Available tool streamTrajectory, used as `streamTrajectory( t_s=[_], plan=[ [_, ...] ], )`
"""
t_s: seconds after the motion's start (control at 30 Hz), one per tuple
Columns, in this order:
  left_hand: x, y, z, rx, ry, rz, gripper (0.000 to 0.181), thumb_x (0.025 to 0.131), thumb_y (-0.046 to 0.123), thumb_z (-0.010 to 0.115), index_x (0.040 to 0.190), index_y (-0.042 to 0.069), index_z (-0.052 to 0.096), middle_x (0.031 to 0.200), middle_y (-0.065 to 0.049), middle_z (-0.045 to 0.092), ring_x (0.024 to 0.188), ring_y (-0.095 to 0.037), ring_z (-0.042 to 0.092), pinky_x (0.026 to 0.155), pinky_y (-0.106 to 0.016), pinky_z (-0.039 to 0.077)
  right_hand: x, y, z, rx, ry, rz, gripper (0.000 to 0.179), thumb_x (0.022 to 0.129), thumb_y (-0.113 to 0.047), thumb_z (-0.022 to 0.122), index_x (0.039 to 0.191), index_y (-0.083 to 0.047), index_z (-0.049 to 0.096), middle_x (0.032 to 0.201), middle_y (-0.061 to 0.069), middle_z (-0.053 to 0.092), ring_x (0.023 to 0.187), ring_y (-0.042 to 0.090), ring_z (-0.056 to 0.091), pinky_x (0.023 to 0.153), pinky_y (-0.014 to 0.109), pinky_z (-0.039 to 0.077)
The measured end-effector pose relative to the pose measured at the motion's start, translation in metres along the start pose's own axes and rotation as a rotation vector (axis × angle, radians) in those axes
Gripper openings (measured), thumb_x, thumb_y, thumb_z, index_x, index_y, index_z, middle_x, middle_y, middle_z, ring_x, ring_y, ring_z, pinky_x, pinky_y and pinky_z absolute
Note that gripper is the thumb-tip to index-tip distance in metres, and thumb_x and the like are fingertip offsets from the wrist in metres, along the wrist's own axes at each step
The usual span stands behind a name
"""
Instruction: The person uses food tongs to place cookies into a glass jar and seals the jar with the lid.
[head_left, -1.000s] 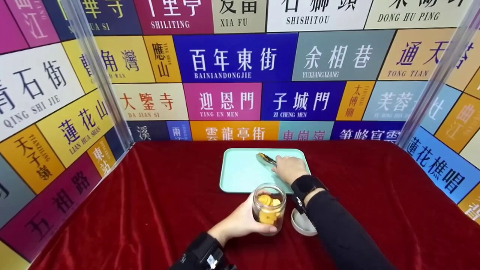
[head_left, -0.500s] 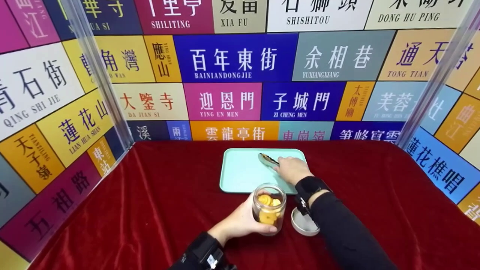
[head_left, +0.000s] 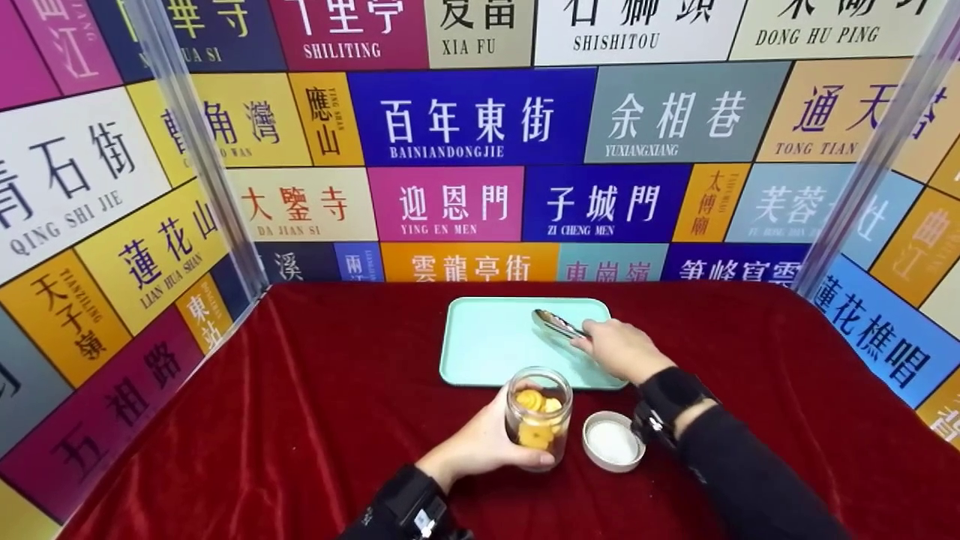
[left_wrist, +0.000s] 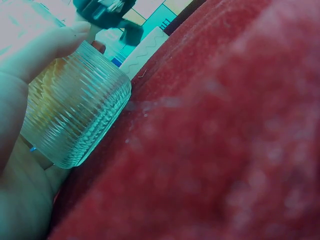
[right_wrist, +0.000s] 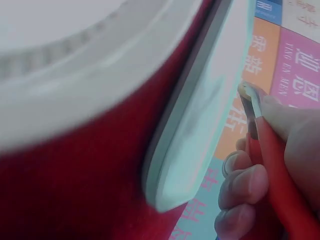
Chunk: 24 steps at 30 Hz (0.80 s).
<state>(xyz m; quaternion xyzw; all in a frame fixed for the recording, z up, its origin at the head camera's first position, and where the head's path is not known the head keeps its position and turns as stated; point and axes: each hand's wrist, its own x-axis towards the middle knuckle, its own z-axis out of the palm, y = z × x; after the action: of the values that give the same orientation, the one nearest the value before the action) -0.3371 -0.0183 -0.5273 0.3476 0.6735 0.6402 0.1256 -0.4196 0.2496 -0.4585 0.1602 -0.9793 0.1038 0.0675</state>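
Observation:
My left hand [head_left: 484, 442] grips an open glass jar [head_left: 556, 439] from its left side. Yellow biscuits [head_left: 534, 401] lie inside the jar. In the left wrist view, the ribbed jar wall [left_wrist: 95, 95] shows with my thumb across it. My right hand [head_left: 626, 351] holds a pair of tongs [head_left: 559, 324], its metal end pointing left over the mint green tray [head_left: 476, 341]. The right wrist view shows the tongs' red handles [right_wrist: 275, 167] in my curled fingers. A small tan patch shows at their tips; whether it is a piece of food, I cannot tell.
A round white lid [head_left: 613, 442] lies right of the jar, below my right wrist. Dark red cloth [head_left: 337, 390] covers the table. Behind it and at both sides stand panels [head_left: 472, 112] with colourful printed signs.
My right hand has drawn the tongs to the right and slightly towards me, uncovering more of the tray and the lid. My left hand and the jar have stayed in place.

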Motion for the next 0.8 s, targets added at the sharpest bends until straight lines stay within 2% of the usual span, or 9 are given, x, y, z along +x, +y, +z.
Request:
streamTrajectory(
  t_s=[0.17,0.37,0.53,0.8],
  plan=[
    [-0.001,0.002,-0.001,0.002,0.001,-0.002,0.098,0.078,0.009,0.094,0.156,0.025,0.038,0.138,0.002,0.065,0.128,-0.018,0.062,0.117,-0.034,0.044,-0.015,0.006,-0.004,0.016,0.02,-0.015,0.029,0.108,-0.036,0.064,0.094,-0.011,0.061,0.08,0.011,0.063,0.082,0.037,0.067,0.071,0.054,0.054],
    [-0.002,0.001,0.0,-0.002,0.003,0.002,0.099,0.078,0.009,0.094,0.157,0.025,0.037,0.138,0.002,0.065,0.128,-0.018,0.062,0.116,-0.034,0.044,-0.031,0.008,-0.009,0.06,0.019,-0.02,0.031,0.108,-0.039,0.064,0.09,-0.015,0.058,0.069,0.0,0.048,0.067,0.022,0.053,0.063,0.039,0.042],
    [-0.001,0.0,0.0,-0.004,0.004,-0.008,0.099,0.078,0.009,0.094,0.157,0.024,0.037,0.137,0.003,0.065,0.128,-0.017,0.062,0.116,-0.033,0.044,-0.046,0.005,-0.013,0.075,0.031,-0.023,0.031,0.108,-0.042,0.062,0.091,-0.016,0.056,0.068,-0.002,0.045,0.064,0.019,0.049,0.06,0.035,0.039],
    [0.001,0.0,0.001,-0.034,-0.008,0.014,0.096,0.079,0.007,0.093,0.155,0.026,0.039,0.138,0.0,0.066,0.129,-0.02,0.062,0.116,-0.035,0.045,-0.068,0.0,-0.025,0.105,0.083,-0.041,0.028,0.108,-0.04,0.064,0.093,-0.017,0.056,0.066,-0.004,0.041,0.059,0.016,0.046,0.057,0.033,0.037]
  ],
)
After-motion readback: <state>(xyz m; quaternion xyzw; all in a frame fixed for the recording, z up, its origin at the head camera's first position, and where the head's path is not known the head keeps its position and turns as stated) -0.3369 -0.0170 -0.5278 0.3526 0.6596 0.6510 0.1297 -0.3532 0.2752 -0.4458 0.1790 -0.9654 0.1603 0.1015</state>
